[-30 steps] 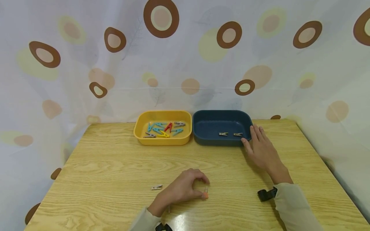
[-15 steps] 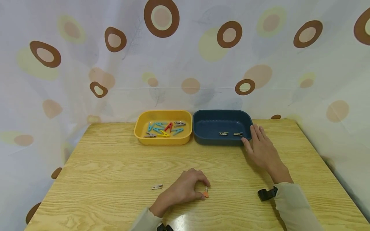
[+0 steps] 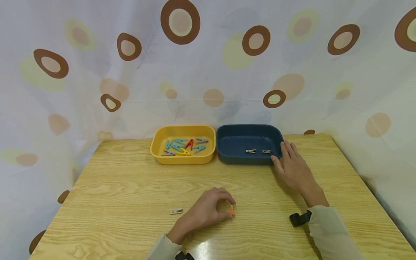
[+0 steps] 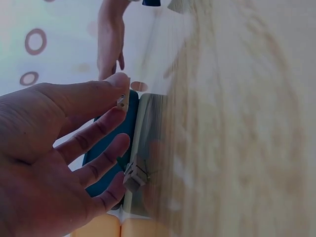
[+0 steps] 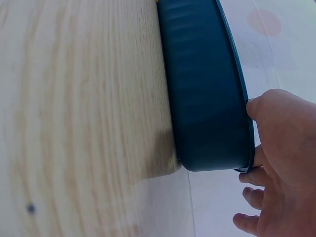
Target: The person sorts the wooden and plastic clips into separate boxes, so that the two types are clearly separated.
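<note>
Between thumb and index finger, my left hand (image 3: 206, 208) pinches a small clip with an orange part (image 3: 232, 212), blurred in the head view. The left wrist view shows my left hand (image 4: 64, 128) with a pale bit of it (image 4: 123, 101) at the fingertips, the other fingers spread. A pale clothespin (image 3: 176, 211) lies left of that hand. My right hand (image 3: 297, 171) rests against the right end of the blue tray (image 3: 245, 159), fingers extended; in the right wrist view my right hand (image 5: 286, 153) has its thumb on the tray's rim (image 5: 242, 81).
Two pale clothespins, one at the left (image 3: 250, 151) and one at the right (image 3: 267, 151), lie in the blue tray. Beside it stands a yellow tray (image 3: 183, 159) holding several blue, red, yellow and grey clips. A patterned cloth (image 3: 195, 72) hangs behind the table.
The orange clip and my left fingertips have shifted slightly away from the table's front edge, and the clip's tilt has changed. My right hand stays at the blue tray.
</note>
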The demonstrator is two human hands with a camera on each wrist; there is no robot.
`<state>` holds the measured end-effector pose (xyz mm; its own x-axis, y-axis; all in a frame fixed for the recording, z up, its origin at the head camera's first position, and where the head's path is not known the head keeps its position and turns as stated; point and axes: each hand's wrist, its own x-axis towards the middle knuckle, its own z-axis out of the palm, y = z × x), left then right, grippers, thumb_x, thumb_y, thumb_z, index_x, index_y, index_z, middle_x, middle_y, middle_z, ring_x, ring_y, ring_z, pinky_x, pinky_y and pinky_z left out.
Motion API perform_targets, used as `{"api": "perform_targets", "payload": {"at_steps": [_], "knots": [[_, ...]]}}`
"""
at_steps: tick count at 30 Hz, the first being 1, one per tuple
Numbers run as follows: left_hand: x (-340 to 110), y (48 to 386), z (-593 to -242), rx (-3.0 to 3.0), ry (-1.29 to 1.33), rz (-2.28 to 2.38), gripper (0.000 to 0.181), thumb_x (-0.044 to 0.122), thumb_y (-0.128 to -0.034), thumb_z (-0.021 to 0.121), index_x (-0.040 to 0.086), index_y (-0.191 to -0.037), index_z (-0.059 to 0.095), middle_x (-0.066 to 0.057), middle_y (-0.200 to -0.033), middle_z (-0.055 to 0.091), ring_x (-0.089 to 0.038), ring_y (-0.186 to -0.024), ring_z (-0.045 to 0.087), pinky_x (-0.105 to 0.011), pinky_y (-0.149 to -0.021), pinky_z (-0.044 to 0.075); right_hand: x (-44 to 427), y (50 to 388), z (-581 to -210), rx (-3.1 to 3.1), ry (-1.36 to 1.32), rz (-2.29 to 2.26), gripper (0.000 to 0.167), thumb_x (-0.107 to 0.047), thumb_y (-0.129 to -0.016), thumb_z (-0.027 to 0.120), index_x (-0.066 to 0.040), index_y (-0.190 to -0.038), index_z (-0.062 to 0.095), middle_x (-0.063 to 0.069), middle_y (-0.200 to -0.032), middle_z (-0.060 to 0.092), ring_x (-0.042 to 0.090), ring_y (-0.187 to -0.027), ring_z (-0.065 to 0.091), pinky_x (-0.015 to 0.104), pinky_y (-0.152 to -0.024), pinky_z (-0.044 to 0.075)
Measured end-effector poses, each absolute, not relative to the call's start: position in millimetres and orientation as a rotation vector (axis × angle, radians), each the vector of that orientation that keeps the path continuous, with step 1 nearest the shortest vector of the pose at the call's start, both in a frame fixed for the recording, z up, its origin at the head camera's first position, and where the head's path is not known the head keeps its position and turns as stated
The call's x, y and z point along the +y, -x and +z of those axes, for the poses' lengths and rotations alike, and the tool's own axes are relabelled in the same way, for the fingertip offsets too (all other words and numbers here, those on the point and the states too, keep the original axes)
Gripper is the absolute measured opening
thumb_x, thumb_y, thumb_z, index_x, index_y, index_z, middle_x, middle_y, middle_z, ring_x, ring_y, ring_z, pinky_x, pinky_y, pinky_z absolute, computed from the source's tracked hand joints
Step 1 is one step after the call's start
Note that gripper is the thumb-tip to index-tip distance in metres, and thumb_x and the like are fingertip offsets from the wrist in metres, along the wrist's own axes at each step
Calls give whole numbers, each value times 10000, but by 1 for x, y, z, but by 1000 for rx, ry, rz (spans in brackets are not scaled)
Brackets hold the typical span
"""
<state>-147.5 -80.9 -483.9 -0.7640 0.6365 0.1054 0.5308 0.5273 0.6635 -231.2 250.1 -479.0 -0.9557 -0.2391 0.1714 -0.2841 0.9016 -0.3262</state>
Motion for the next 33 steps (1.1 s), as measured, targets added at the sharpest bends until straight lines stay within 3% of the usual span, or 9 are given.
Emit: {"api": "perform_targets", "payload": {"at_steps": [11, 15, 19, 23, 28, 33], "knots": [[-85, 153, -480, 2657, -940, 1248, 258, 157, -845, 873, 118, -1080, 773, 69, -1103, 699, -158, -1040, 660, -312, -924, 545, 247, 231, -476, -2932, -404, 520, 772, -462, -1122, 311, 118, -1593, 115, 350, -1645, 112, 505, -1527, 73, 596, -1224, 117], [-86, 158, -475, 2662, -890, 1323, 262, 137, -861, 855, 90, -1106, 776, 31, -1143, 706, -207, -1082, 675, -387, -932, 555, 247, 231, -476, -2934, -404, 528, 771, -459, -1122, 309, 123, -1590, 117, 348, -1648, 98, 496, -1531, 49, 594, -1225, 108], [-86, 164, -468, 2694, -868, 1391, 281, 126, -863, 850, 68, -1128, 775, -11, -1154, 709, -262, -1075, 681, -469, -858, 562, 248, 231, -477, -2945, -403, 537, 774, -462, -1123, 306, 123, -1590, 113, 344, -1651, 79, 497, -1531, 34, 608, -1219, 113], [-85, 174, -463, 2760, -869, 1405, 280, 143, -856, 857, 92, -1120, 776, 2, -1129, 723, -257, -1049, 681, -476, -803, 556, 249, 230, -479, -2951, -402, 549, 778, -471, -1122, 302, 116, -1594, 107, 337, -1656, 66, 493, -1533, 24, 614, -1217, 110], [-82, 189, -454, 2769, -834, 1440, 271, 162, -874, 842, 127, -1134, 772, 11, -1144, 718, -271, -1066, 660, -500, -826, 539, 250, 229, -479, -2954, -401, 562, 779, -473, -1121, 309, 105, -1600, 101, 332, -1658, 67, 502, -1529, 36, 613, -1217, 106], [-76, 205, -445, 2797, -822, 1433, 252, 198, -904, 817, 153, -1148, 771, 16, -1177, 701, -255, -1063, 646, -424, -814, 527, 249, 229, -477, -2947, -407, 561, 777, -469, -1122, 314, 107, -1599, 105, 333, -1658, 66, 505, -1528, 38, 615, -1215, 113]]}}
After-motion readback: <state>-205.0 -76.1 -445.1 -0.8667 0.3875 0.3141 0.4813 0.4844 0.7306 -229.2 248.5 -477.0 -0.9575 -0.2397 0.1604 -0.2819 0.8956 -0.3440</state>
